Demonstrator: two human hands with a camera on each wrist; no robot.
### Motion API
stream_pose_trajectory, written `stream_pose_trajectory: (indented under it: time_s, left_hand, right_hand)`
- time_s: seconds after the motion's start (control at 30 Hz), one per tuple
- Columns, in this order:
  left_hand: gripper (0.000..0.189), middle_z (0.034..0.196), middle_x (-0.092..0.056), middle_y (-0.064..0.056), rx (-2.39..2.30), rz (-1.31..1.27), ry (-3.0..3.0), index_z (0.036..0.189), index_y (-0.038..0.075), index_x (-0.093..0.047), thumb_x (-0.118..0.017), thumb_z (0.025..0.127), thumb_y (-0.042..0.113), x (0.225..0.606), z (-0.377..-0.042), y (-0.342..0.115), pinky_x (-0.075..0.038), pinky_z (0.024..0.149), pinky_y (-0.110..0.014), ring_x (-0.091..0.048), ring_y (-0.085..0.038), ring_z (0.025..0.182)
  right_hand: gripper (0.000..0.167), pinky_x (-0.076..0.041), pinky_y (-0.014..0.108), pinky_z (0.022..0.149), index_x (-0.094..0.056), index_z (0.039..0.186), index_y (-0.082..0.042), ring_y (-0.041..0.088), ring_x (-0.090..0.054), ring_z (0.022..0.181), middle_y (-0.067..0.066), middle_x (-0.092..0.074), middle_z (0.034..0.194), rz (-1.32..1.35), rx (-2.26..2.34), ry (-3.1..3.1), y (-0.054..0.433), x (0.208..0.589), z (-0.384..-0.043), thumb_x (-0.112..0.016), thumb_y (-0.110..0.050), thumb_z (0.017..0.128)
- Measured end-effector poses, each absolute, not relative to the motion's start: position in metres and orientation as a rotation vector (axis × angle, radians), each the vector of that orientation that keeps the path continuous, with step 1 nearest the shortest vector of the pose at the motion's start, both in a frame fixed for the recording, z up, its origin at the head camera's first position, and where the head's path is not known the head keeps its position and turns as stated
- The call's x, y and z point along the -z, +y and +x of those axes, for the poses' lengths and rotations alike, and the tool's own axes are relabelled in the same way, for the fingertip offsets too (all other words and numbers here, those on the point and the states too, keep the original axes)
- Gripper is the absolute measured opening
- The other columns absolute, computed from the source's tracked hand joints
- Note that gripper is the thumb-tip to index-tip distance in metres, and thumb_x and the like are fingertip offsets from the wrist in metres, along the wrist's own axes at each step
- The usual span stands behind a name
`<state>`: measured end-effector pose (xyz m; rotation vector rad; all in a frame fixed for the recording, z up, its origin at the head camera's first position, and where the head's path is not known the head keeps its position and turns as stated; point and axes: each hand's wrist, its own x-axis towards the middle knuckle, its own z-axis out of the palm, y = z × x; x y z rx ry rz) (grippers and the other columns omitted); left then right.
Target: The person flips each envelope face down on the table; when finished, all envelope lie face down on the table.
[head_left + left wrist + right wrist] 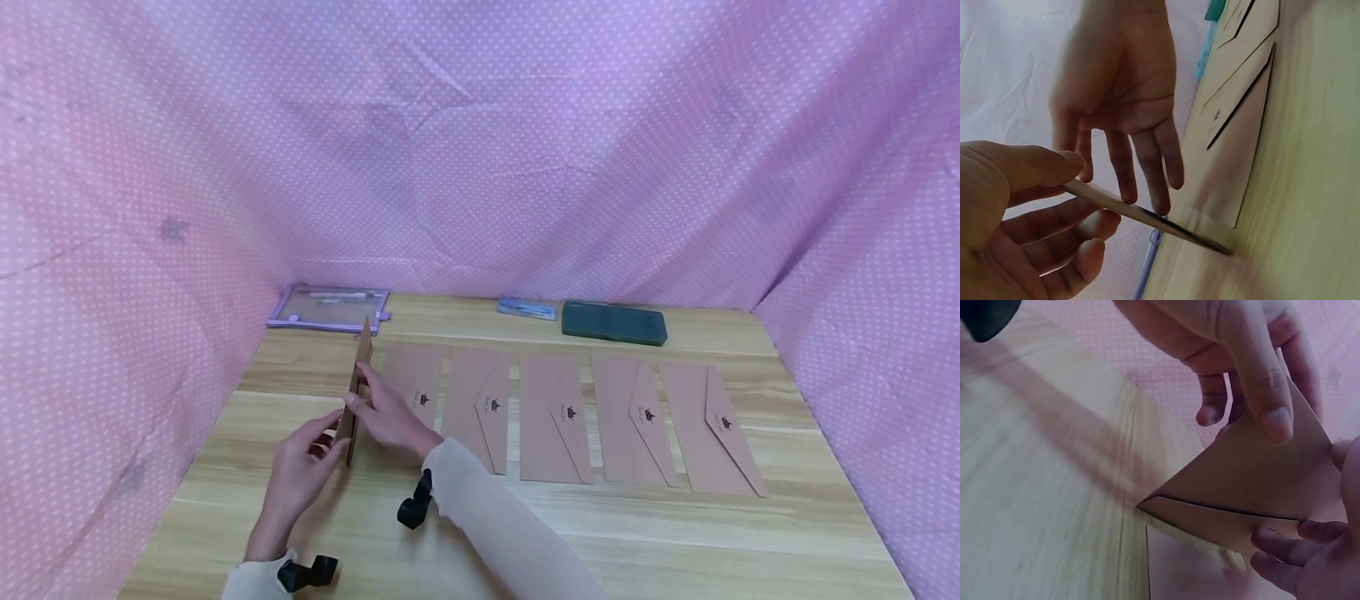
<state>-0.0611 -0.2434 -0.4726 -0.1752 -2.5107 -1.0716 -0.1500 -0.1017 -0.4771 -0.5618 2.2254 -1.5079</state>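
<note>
A brown paper envelope [1260,469] stands on its edge, tilted, at the left end of a row of envelopes. My left hand [300,467] pinches it near its close end, thumb on one face and fingers behind. My right hand [393,421] touches its other face with nearly straight fingers, seen at the flap in the right wrist view. Flat on the table to the right lie several like envelopes [476,375], with pointed flaps and a small black crown print. The right hand and forearm cover part of the nearest one.
Along the back of the wooden table [637,550] lie a clear pouch with purple trim [330,312], a small blue case [527,309] and a dark green case [613,322]. Pink dotted cloth [480,167] hangs behind and at both sides.
</note>
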Motion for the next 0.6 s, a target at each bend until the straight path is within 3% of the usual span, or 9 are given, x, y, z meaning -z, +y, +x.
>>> stream_pose_trajectory:
  time_s: [0.17, 0.33, 0.6]
  left_hand:
    - [0.041, 0.093, -0.074, -0.02, 1.031, -0.187, -2.479, 0.114, -0.007, -0.07, -0.076, 0.075, -0.015, 0.478, -0.061, -0.238, -0.05, 0.056, -0.013, -0.054, 0.008, 0.071]
    - [0.039, 0.091, -0.074, -0.017, 0.915, -0.221, -2.455, 0.111, -0.007, -0.072, -0.076, 0.073, -0.016, 0.483, -0.063, -0.231, -0.048, 0.056, -0.011, -0.053, 0.004, 0.069]
    - [0.038, 0.096, -0.075, -0.011, 0.848, -0.207, -2.527, 0.113, 0.001, -0.073, -0.076, 0.077, -0.01, 0.485, -0.064, -0.222, -0.053, 0.056, -0.021, -0.057, -0.005, 0.068]
  right_hand:
    - [0.064, -0.039, 0.048, 0.118, -0.015, 0.161, -0.03, 0.028, -0.049, 0.141, 0.002, -0.036, 0.163, -0.498, 1.559, 2.204, -0.1, 0.477, -0.151, -0.04, -0.048, 0.105]
    - [0.063, -0.032, 0.053, 0.121, -0.014, 0.159, -0.04, 0.024, -0.041, 0.147, -0.001, -0.036, 0.163, -0.406, 1.644, 2.161, -0.1, 0.478, -0.149, -0.043, -0.047, 0.104]
    - [0.056, -0.028, 0.049, 0.124, -0.023, 0.156, -0.044, 0.02, -0.033, 0.151, -0.006, -0.032, 0.164, -0.353, 1.699, 2.179, -0.1, 0.482, -0.147, -0.044, -0.041, 0.104]
